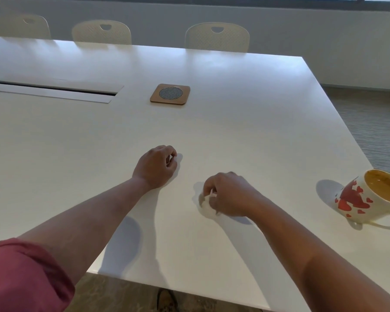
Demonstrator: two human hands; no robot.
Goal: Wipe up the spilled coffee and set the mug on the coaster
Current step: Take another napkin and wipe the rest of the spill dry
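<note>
Head view, the only one we have: we judge we're in the wiping step. Our right hand, lower centre-right of the frame, has its fingers curled round a crumpled white tissue and presses it onto the white table; a pale wad shows under the fingertips w/ a faint greyish patch just left of it, which could be damp or only shadow, can't tell. Our left hand, centre of frame, rests on the tabletop w/ fingers curled in; a small white bit shows between thumb and fingers, maybe a scrap of tissue, but we can't tell if it's actually pinching anything. No brown coffee spill is visible on the surface, so wiping looks nearly done, though the white top and glare could hide a thin film. The mug sits at the right edge of frame, well apart from both hands, cream w/ red hearts, handle toward the lower right, w/ brown coffee residue inside; it appears tilted, though that may be wide-angle distortion. The coaster, square brown w/ a round grey mesh inset, lies upper centre, bare, far from the mug. Next move, as we see it: finish the last pass, free one hand, reach right for the handle, carry the mug level across to the coaster. No brands, labels or readable writing anywhere; the hearts are the only marking.
</note>
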